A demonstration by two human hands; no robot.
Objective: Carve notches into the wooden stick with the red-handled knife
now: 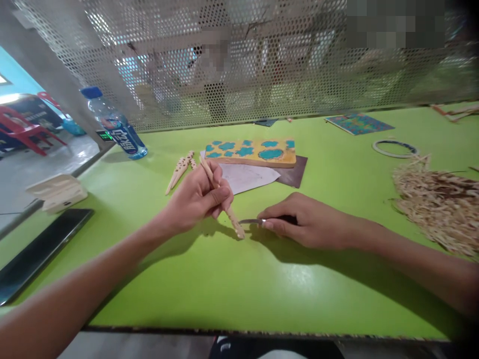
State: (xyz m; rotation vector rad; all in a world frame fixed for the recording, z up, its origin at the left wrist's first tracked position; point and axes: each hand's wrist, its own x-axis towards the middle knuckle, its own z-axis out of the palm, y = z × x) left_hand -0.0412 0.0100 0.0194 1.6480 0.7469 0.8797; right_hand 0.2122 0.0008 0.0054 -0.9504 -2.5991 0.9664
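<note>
In the head view, a water bottle, a phone and an open white case lie left on the green table; wood shavings heap at right; a painted block sits beyond the hands; the bottle holds clear liquid; the left hand, fingers closed, grips a carved stick above the table's middle; the right hand curls around a knife, blade beside the stick's tip.

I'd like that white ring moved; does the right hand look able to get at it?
Probably yes: only bare tabletop seems to lie between the right hand and the white ring, though the hand holds a knife it may need to put down.
</note>
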